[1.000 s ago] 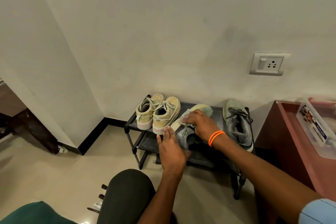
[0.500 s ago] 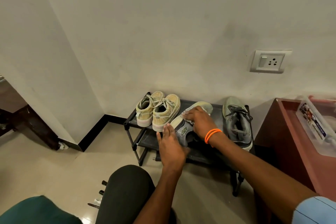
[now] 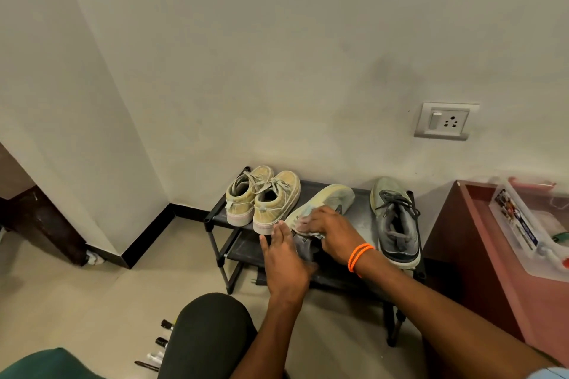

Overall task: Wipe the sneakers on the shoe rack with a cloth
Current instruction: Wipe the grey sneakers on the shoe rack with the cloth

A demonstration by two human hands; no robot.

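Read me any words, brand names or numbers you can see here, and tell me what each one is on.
None can be read.
Printed label on the clear plastic box: too blurred.
Logo patch on the tilted grey sneaker: hidden by the left hand and right hand.

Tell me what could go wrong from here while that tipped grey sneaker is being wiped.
The tipped sneaker lies on its side at the rack's front edge, braced only by the left hand; a hard stroke from the right hand with the cloth could push it off. The beige pair stands close beside it and might get knocked.
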